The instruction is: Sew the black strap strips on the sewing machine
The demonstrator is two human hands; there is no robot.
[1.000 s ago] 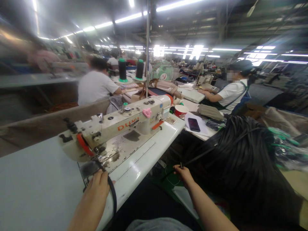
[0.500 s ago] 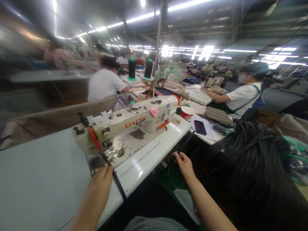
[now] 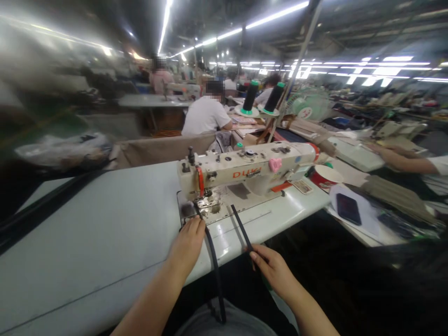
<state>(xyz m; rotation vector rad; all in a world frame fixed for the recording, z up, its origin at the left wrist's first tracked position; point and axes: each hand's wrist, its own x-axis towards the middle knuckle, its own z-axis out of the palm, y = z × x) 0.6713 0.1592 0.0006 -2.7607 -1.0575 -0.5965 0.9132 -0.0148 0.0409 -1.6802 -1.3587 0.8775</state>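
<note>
1. The table (image 3: pixel 105 242) spread white and wide under the machine.
2. The machine (image 3: pixel 245 170) stood on the table, its needle end toward the person.
3. A co-worker (image 3: pixel 206 116) in a white shirt sat beyond the machine, back turned.
4. The left hand (image 3: pixel 187 242) lay just before the needle end, fingers pressed down on a strap (image 3: pixel 215 266) that ran from under the needle over the table edge to the lap.
5. The right hand (image 3: pixel 271 268) was at the table edge right of the left, pinching a second strap (image 3: pixel 240 226) that lay slanting toward the machine.
6. A phone (image 3: pixel 348 209) lay right of the machine.
</note>
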